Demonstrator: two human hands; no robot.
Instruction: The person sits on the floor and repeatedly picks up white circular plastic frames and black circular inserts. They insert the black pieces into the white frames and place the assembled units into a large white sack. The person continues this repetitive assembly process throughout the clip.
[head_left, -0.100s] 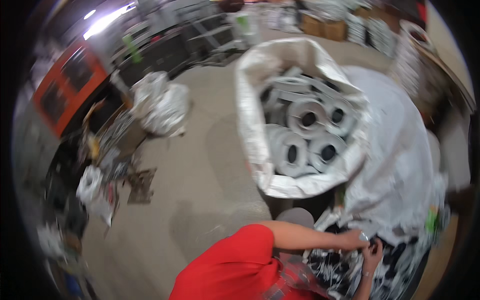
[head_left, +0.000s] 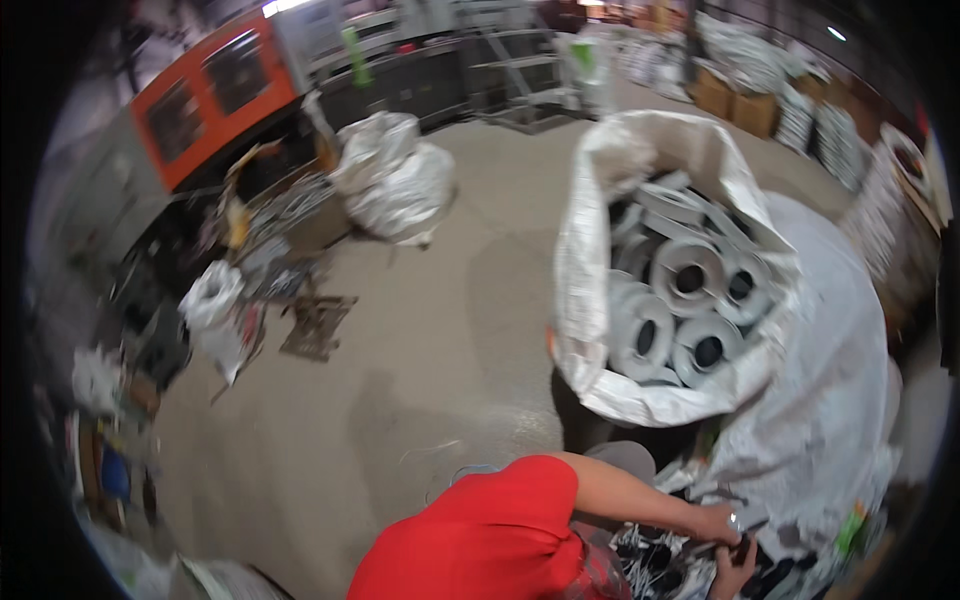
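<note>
At the lower right my left hand (head_left: 716,522) reaches across from the red-sleeved arm, its fingers closed. A small pale, shiny spot shows at its fingertips. Just below it is my right hand (head_left: 735,572), fingers curled toward the left hand. Between the two is something small and dark, too blurred to name. Both hands are over a heap of black and whitish small parts (head_left: 650,560), some thin and stringy. Beyond the hands stands a large white woven sack (head_left: 580,330) of grey, ring-shaped spools (head_left: 688,277) with dark centre holes.
A white sheet or sack (head_left: 830,330) drapes beside the large sack. Across the concrete floor (head_left: 480,300) to the left are a stuffed white bag (head_left: 395,180), a smaller white bag (head_left: 220,320) and a flat rusty piece (head_left: 318,327). An orange-doored machine (head_left: 205,95) stands behind.
The whole view has shifted, so the sack and bags appear farther right and somewhat lower. My hands stay close together over the heap.
</note>
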